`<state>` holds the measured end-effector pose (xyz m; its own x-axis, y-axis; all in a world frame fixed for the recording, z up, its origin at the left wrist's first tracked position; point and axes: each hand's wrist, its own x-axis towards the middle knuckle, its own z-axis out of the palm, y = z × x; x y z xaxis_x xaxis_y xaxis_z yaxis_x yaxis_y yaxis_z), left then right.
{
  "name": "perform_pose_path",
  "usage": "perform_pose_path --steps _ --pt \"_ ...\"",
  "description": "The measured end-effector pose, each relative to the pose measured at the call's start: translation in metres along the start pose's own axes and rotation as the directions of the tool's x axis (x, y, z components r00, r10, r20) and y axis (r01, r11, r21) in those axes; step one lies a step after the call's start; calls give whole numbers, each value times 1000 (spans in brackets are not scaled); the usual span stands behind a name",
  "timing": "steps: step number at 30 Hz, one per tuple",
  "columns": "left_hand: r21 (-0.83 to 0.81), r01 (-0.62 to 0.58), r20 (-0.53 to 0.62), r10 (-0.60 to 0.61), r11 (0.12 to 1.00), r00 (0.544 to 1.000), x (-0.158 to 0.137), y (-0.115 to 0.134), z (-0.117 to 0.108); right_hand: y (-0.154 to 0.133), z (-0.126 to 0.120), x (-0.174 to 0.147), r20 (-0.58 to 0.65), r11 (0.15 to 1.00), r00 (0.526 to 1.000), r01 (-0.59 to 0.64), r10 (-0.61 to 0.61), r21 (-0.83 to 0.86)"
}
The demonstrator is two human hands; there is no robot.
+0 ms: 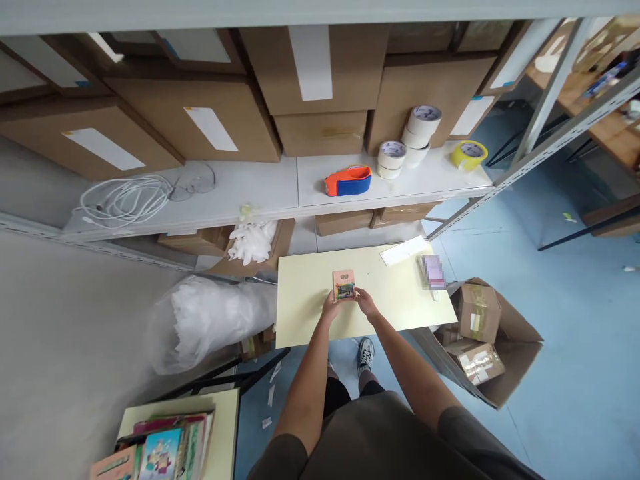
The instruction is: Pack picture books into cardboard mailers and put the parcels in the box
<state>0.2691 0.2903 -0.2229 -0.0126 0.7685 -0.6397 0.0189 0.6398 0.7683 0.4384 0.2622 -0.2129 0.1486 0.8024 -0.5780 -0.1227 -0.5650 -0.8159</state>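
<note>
A small pink book-like item (344,284) with a colored picture on its front is held above the pale yellow table (300,313). My left hand (331,308) grips its lower left edge, and my right hand (366,302) has its fingers on the lower right edge. Whether it is a booklet or a flat box I cannot tell. To the right on the same table lie a white strip of paper (403,250) and a blurred purple-and-white item (433,272).
Beyond the table, a shelf (260,190) carries cartons, coiled white cable (127,200), an orange-blue strap roll (349,181) and tape rolls (391,159). An open carton (520,343) stands right. A bulging plastic bag (210,320) and stacked books (163,453) are left.
</note>
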Motion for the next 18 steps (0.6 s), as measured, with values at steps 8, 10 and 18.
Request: perform_pose_path --steps 8,10,18 --pt "25 33 25 -34 999 999 7 -13 -55 10 53 23 -358 976 920 95 -161 -196" --pt "58 7 76 -11 998 997 10 -11 -65 14 48 28 -416 971 892 87 -176 -223" --pt "-78 -186 280 200 979 939 38 9 -84 19 92 38 -148 938 967 150 -205 -314"
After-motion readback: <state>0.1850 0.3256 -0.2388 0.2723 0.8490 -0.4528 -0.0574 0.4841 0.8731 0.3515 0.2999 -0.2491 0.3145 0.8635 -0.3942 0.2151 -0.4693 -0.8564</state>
